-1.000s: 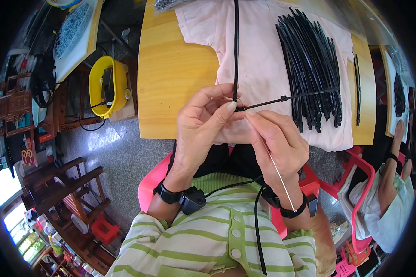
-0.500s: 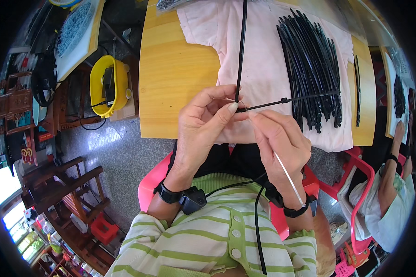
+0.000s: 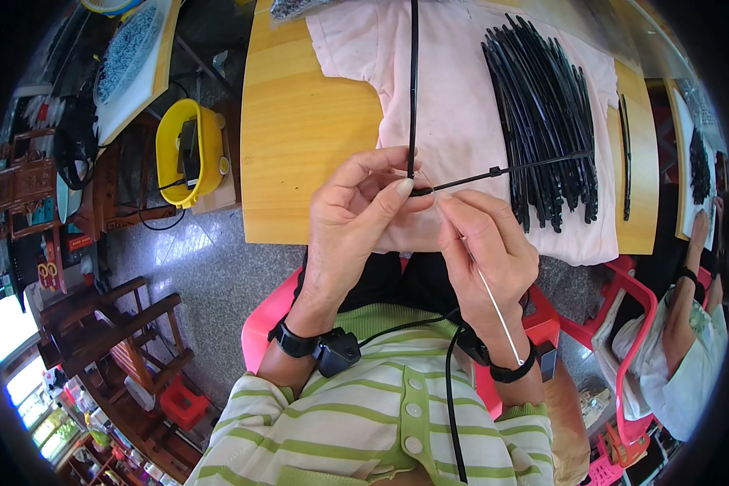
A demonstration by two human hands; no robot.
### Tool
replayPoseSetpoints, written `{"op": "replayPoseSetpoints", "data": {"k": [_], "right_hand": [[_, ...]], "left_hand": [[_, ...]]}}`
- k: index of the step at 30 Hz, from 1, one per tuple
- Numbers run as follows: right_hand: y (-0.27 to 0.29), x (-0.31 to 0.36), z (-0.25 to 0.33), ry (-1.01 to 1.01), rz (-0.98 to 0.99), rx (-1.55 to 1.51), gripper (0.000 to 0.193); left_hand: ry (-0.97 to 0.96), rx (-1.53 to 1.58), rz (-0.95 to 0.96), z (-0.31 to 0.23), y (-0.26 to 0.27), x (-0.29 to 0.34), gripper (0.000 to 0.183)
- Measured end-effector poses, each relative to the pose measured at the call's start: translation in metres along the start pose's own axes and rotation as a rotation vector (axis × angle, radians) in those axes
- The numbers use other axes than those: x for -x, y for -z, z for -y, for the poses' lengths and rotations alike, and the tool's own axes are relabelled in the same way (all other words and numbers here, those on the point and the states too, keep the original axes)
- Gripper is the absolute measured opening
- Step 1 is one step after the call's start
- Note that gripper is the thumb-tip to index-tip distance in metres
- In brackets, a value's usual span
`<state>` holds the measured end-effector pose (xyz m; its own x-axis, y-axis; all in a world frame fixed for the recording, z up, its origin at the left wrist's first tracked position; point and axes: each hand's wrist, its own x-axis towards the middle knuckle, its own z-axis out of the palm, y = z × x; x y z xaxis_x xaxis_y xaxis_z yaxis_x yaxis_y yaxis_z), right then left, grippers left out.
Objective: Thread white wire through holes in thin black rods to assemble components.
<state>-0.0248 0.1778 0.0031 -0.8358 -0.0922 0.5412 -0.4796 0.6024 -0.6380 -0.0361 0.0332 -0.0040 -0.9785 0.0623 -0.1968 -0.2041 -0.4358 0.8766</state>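
My left hand (image 3: pixel 356 206) is closed in a pinch around the meeting ends of two slim black strips. One black strip (image 3: pixel 414 81) points away toward the far edge. The other thin black strip (image 3: pixel 526 168), with a small knob along it, runs right across the pile. Close beside the joint, my right hand (image 3: pixel 494 247) is closed around a thin white stick (image 3: pixel 500 314), which slants down toward the wrist. A fine thread or wire seems to loop between the fingertips, too small to make out. A pile of black strips (image 3: pixel 543 121) lies on a pink shirt (image 3: pixel 454 105).
The shirt is spread over a wooden table (image 3: pixel 308 138). A single black strip (image 3: pixel 625 158) lies near the table's right edge. At left stands a yellow bin (image 3: pixel 166 154). Another person's arm (image 3: pixel 684 312) shows at far right, by a red chair (image 3: pixel 640 324).
The far-pointing strip has swung slightly left and stands straighter. My right hand has shifted a little left and down, the white stick with it. Both hands keep their grip.
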Motion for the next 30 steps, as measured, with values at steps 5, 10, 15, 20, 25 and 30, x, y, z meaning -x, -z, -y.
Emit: {"op": "replayPoseSetpoints", "data": {"k": [5,10,15,20,25,30], "right_hand": [[-0.0001,-0.0014,0.0028,0.058,0.01,0.009,0.025],[0.0007,-0.0013,0.0028,0.084,-0.023,-0.01,0.025],[-0.0004,-0.0028,0.0026,0.074,-0.001,0.012,0.024],[-0.0019,-0.002,0.0019,0.102,-0.015,0.031,0.025],[0.0008,-0.0034,0.0019,0.118,-0.013,0.036,0.026],[0.001,-0.0052,0.0024,0.144,0.027,0.063,0.026]], "left_hand": [[-0.001,0.005,-0.005,-0.0001,0.001,0.0005,0.028],[0.006,0.001,0.006,0.0005,0.0021,0.0006,0.028],[0.0,-0.004,0.015,0.0008,0.0024,0.0006,0.029],[-0.003,0.011,-0.001,0.0012,0.002,0.0004,0.029],[0.0,0.005,0.017,0.0008,0.0017,-0.0016,0.029],[0.003,-0.014,-0.013,0.0003,0.0009,0.001,0.028]]}}
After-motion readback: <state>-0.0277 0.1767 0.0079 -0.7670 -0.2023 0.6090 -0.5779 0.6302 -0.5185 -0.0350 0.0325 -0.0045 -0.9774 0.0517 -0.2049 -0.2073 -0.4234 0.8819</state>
